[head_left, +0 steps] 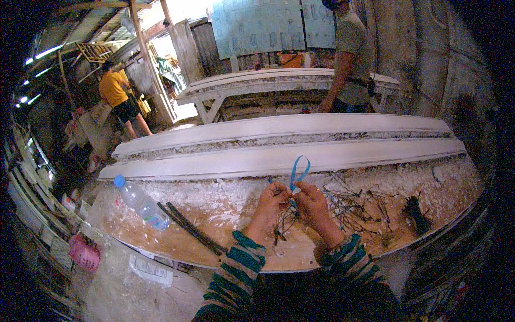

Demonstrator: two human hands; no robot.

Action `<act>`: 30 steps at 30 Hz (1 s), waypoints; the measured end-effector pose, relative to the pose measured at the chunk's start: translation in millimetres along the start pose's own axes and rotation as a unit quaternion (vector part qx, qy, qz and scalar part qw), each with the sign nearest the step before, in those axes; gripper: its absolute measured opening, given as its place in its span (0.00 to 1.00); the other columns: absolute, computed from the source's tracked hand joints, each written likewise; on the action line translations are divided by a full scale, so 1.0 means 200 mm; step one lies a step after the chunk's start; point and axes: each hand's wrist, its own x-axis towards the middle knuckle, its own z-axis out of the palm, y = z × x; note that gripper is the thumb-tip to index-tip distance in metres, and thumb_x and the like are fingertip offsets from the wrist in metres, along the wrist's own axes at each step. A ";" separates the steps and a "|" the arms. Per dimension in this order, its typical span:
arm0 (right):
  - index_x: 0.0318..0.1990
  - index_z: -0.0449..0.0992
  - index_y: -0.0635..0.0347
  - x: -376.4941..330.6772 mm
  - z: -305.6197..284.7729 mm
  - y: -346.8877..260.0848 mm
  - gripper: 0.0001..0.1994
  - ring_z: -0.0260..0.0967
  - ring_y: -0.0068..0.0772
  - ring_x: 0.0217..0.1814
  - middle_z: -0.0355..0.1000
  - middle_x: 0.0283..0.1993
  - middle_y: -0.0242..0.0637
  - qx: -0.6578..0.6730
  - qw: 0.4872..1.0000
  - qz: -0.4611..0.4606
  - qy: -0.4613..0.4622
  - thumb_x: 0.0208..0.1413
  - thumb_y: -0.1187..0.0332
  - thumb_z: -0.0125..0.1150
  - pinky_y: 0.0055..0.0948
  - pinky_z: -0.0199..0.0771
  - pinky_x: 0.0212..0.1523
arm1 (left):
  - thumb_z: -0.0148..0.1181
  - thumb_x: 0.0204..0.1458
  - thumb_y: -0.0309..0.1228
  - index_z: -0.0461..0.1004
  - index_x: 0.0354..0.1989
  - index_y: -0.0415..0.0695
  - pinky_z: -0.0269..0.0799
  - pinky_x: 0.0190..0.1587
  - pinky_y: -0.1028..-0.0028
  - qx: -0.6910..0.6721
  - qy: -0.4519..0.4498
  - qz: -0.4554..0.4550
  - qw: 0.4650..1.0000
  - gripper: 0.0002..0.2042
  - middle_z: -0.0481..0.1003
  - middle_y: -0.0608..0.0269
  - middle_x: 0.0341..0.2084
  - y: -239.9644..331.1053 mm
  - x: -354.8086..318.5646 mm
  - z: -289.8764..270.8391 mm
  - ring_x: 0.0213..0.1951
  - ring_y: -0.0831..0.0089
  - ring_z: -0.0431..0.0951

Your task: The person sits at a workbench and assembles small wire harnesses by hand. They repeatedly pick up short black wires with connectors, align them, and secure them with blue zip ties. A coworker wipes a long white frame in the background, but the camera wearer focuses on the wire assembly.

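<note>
Pinching a looped blue strap (298, 173) between them, the left hand (270, 205) and right hand (312, 206) meet above dark wire pieces (354, 206) on the workbench (225, 206).

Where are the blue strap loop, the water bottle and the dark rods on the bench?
Blue strap loop (299, 172), head view, on its right band above the hands.
Water bottle (140, 204), head view, on the clear body.
Dark rods (190, 228), head view, on the middle of the pair.

Both hands cover the lower end of the blue strap loop (298, 173); the dark wire bundle (285, 221) beneath them is too tangled to resolve.
</note>
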 end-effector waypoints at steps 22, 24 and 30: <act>0.30 0.69 0.61 0.00 0.03 0.02 0.04 0.69 0.40 0.38 0.71 0.36 0.41 0.136 0.985 0.104 -0.018 0.45 0.79 0.53 0.30 0.69 0.38 | 0.62 0.41 0.27 0.65 0.32 0.47 0.65 0.25 0.82 0.084 -0.068 0.016 0.994 0.12 0.70 0.69 0.25 0.03 0.01 -0.04 0.26 0.80 0.70; 0.31 0.69 0.61 0.01 0.02 0.00 0.05 0.70 0.38 0.37 0.71 0.35 0.41 0.155 0.977 0.147 -0.007 0.46 0.79 0.53 0.30 0.69 0.37 | 0.62 0.41 0.26 0.65 0.33 0.47 0.66 0.26 0.81 0.067 -0.049 0.002 0.997 0.12 0.70 0.69 0.26 0.04 0.00 -0.02 0.28 0.79 0.71; 0.34 0.71 0.60 0.02 -0.01 -0.04 0.06 0.71 0.34 0.35 0.72 0.34 0.40 0.156 0.969 0.192 -0.007 0.47 0.77 0.54 0.28 0.70 0.35 | 0.60 0.41 0.23 0.66 0.33 0.47 0.69 0.30 0.80 -0.003 -0.060 -0.008 0.998 0.11 0.71 0.68 0.29 0.02 0.00 -0.02 0.31 0.77 0.73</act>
